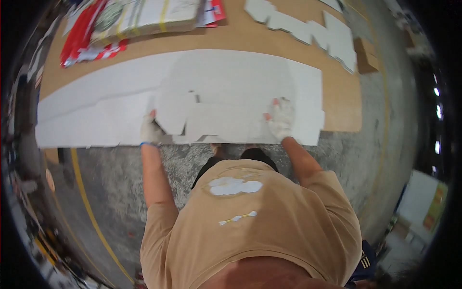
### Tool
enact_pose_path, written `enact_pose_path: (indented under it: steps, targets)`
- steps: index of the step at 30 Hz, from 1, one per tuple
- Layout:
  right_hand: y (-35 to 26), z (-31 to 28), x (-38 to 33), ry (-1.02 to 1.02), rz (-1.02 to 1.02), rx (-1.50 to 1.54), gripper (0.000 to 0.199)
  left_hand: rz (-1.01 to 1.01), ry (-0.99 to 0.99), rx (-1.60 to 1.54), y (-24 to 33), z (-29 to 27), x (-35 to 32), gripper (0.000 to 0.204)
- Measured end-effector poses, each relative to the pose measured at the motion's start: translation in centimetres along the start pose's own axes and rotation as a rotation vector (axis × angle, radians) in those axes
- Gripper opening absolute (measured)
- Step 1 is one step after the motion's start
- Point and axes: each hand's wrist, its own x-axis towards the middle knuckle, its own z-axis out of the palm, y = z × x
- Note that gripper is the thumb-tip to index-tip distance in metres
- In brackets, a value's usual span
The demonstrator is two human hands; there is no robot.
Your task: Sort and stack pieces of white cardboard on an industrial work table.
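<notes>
A long white cardboard sheet (231, 72) lies across the near side of the table, with slots and cut edges near its middle. At its near edge, my left hand (151, 131), in a pale glove with bare fingertips, closes on the cardboard beside a dark gap; some of its fingers are hidden. Farther right, my right hand (282, 118), in a similar glove, rests on top of the sheet with the fingers stretched out and the thumb apart.
Behind the sheet on the brown tabletop (341, 103) are a strapped white stack (149, 19), red plastic wrapping (82, 33) and white cut cardboard pieces (308, 31). A brown carton (366, 55) stands past the right edge. Yellow lines (91, 207) mark the concrete floor.
</notes>
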Motion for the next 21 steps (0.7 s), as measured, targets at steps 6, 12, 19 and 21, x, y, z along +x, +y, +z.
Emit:
enact_pose_path:
  steps: [6, 12, 19, 21]
  targets:
    - [0.6, -0.2, -0.7, 0.101, 0.006, -0.028, 0.066, 0.000, 0.030, 0.086, -0.3, -1.2, 2.4, 0.033]
    - [1.6, -0.7, -0.7, 0.151, 0.033, -0.049, 0.064, 0.258, 0.359, 0.808, -0.5, -0.9, 2.6, 0.021]
    - [2.8, -0.1, -0.7, 0.108, -0.001, -0.040, 0.064, 0.169, 0.279, 0.425, -0.2, -0.7, 1.9, 0.016]
    - [2.8, -0.1, -0.6, 0.107, -0.004, -0.040, 0.064, 0.105, 0.156, 0.132, 0.0, -0.8, 2.0, 0.020]
